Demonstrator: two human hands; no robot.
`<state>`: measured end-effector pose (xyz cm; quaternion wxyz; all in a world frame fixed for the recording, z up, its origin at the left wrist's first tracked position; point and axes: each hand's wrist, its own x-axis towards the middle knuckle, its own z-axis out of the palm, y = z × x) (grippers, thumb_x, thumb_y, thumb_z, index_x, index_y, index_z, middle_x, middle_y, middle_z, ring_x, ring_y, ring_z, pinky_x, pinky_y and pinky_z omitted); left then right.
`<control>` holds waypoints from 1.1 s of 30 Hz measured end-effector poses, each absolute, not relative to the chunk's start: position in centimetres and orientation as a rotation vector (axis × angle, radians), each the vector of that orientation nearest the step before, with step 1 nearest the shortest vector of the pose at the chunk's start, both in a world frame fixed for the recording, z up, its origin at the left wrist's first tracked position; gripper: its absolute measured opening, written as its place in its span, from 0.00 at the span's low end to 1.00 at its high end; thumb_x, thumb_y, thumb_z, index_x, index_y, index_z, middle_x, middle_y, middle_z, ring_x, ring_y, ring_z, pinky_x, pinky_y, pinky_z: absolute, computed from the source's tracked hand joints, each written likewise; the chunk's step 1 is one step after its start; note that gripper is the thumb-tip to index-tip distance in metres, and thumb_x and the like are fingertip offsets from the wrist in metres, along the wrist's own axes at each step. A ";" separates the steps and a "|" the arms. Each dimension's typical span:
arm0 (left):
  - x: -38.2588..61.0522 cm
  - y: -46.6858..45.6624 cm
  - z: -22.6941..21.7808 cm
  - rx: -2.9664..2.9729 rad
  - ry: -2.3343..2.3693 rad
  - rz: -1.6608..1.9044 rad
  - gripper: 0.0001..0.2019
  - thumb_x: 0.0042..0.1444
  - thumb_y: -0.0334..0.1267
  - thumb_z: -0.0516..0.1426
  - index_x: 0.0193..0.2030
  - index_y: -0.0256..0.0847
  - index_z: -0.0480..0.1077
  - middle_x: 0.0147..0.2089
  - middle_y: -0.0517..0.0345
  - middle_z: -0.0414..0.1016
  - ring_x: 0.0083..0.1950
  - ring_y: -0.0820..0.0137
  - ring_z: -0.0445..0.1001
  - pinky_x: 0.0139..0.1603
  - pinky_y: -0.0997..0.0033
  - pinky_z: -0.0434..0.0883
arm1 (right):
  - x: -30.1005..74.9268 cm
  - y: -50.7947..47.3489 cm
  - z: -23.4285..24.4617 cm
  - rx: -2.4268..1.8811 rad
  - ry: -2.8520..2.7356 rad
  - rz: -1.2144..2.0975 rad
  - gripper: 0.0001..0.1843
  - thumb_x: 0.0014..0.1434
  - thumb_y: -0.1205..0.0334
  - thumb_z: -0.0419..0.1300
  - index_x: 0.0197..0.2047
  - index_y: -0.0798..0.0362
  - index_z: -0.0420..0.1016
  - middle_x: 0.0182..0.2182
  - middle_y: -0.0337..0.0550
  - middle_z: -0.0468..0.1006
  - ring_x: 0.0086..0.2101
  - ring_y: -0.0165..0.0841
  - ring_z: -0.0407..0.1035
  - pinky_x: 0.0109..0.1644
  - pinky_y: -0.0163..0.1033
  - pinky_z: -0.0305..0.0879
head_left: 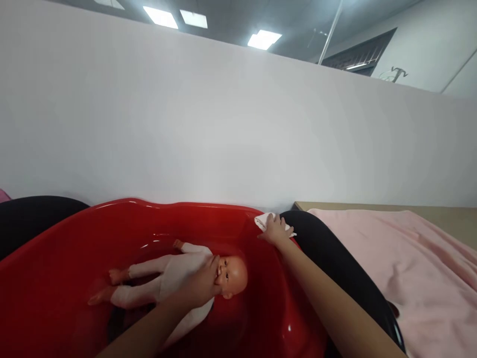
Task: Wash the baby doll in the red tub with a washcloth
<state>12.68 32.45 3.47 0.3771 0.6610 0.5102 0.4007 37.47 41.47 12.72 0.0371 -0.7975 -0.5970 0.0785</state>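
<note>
the tub (pixel 208 219) is set across the lower left and centre of the frame, bordered by a left support (pixel 40 219) and a right support (pixel 335 271). in it the doll (pixel 179 273) is laid lengthwise, feet towards the left, head at lower centre. the left grip (pixel 203 286) is placed over its upper chest, by the chin. at the tub's far right rim the cloth (pixel 262 220) is partly covered by the right grip (pixel 275 231). at lower right the blanket (pixel 417 268) is spread on a surface (pixel 439 214). behind everything a partition (pixel 223 124) is placed, with ceiling lights (pixel 160 17) seen above it.
</note>
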 end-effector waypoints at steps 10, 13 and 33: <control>12.6 32.2 5.6 1.973 1.347 0.325 0.34 0.51 0.38 0.59 0.67 0.37 0.68 0.67 0.45 0.71 0.66 0.47 0.70 0.67 0.60 0.65 | 36.4 45.2 7.9 -1.835 -2.205 0.081 0.36 0.59 0.82 0.43 0.69 0.64 0.67 0.71 0.62 0.63 0.71 0.47 0.55 0.73 0.59 0.53; 13.0 32.1 5.4 2.005 1.363 0.265 0.42 0.51 0.39 0.59 0.74 0.33 0.59 0.76 0.42 0.60 0.73 0.47 0.62 0.71 0.61 0.61 | 36.4 45.0 7.7 -1.413 -2.196 0.353 0.35 0.58 0.79 0.45 0.67 0.55 0.71 0.66 0.53 0.72 0.66 0.40 0.64 0.73 0.52 0.56; 12.7 33.0 3.3 2.013 1.409 0.179 0.44 0.49 0.46 0.62 0.73 0.37 0.58 0.73 0.42 0.63 0.67 0.46 0.69 0.60 0.61 0.68 | 34.6 43.1 7.7 -1.651 -2.697 1.327 0.16 0.65 0.52 0.58 0.34 0.56 0.78 0.22 0.40 0.74 0.24 0.31 0.66 0.31 0.35 0.62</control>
